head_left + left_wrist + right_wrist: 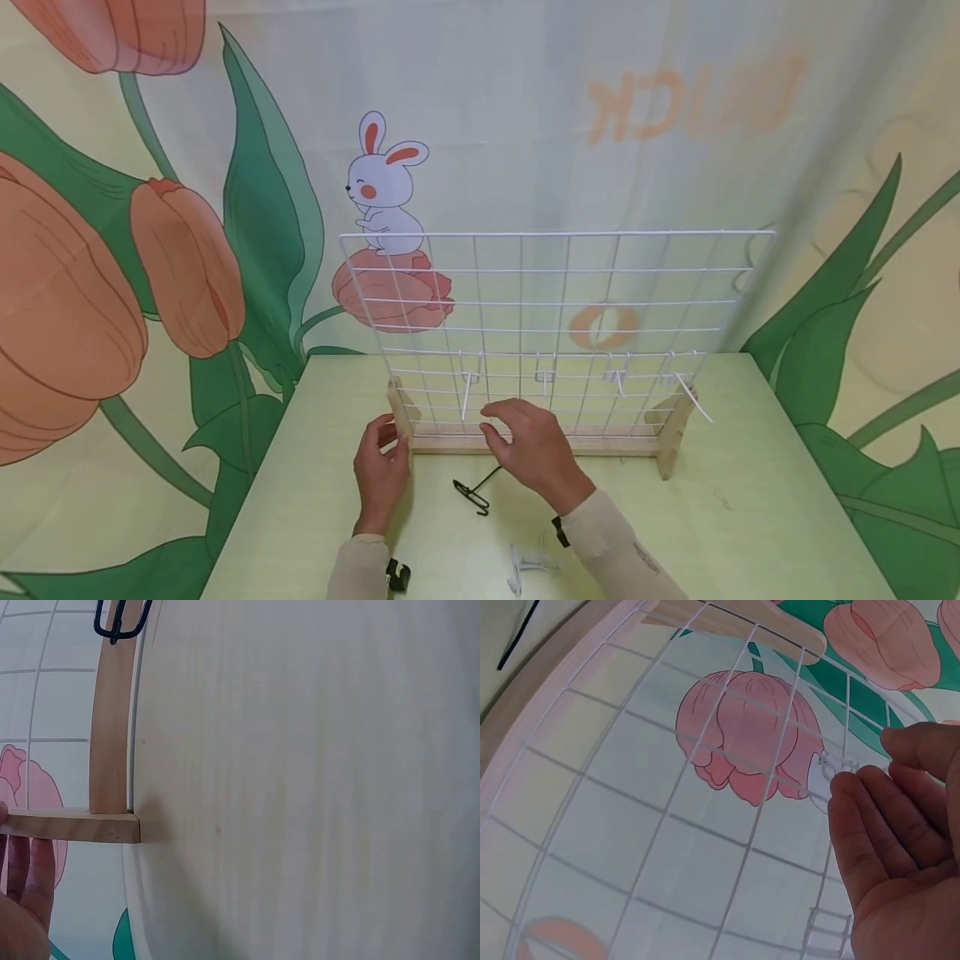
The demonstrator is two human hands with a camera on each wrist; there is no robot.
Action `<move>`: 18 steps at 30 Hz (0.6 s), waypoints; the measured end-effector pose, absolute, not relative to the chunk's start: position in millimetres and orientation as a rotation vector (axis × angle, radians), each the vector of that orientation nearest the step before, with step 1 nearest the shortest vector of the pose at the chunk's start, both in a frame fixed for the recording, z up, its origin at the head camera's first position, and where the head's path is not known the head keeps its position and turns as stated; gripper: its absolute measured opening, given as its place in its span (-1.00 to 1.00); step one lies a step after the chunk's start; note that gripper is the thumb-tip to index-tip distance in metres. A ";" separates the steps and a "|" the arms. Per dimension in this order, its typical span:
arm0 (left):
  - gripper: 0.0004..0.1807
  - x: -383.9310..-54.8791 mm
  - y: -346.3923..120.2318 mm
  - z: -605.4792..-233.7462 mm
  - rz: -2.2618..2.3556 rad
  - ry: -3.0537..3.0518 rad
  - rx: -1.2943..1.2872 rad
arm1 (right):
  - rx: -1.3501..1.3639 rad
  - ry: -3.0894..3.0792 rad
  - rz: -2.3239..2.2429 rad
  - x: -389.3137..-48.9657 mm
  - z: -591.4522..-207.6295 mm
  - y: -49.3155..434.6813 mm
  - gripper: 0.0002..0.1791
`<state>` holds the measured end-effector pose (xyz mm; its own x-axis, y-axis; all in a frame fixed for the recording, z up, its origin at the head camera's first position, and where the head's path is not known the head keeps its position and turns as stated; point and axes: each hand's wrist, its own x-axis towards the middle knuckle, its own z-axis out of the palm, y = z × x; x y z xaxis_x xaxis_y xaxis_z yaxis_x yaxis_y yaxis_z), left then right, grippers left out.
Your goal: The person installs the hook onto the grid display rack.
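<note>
A white wire grid panel (pixel 521 302) stands upright in a wooden base (pixel 622 447). My left hand (pixel 381 477) holds the base's left wooden foot (pixel 71 826), fingers on one side and thumb on the other. My right hand (pixel 536 454) is in front of the lower grid, fingers bent and apart from the thumb, with nothing between them. Just left of its fingertips, a white hook (pixel 467 396) hangs on a grid wire and points forward. In the right wrist view, the fingertips overlap this hook's end (pixel 838 761).
More white hooks hang in the same row, among them a middle one (pixel 545 379) and a far-right one (pixel 693 398). On the table (pixel 277 533) lie a black hook (pixel 472 496) and white hooks (pixel 517 567). A printed curtain (pixel 525 125) hangs behind.
</note>
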<state>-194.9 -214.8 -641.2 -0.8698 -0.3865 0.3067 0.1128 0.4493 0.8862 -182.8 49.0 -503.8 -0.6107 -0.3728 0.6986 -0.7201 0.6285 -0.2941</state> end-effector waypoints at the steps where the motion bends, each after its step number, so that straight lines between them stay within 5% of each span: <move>1: -0.56 -195.3 -214.6 -641.6 -1.413 -2.232 0.229 | 0.854 -2.278 0.764 -181.6 -505.2 52.0 -0.78; 18: -0.56 -194.2 -213.4 -641.7 -1.385 -2.222 0.229 | 1.040 -2.527 0.800 -168.6 -526.8 93.8 -0.75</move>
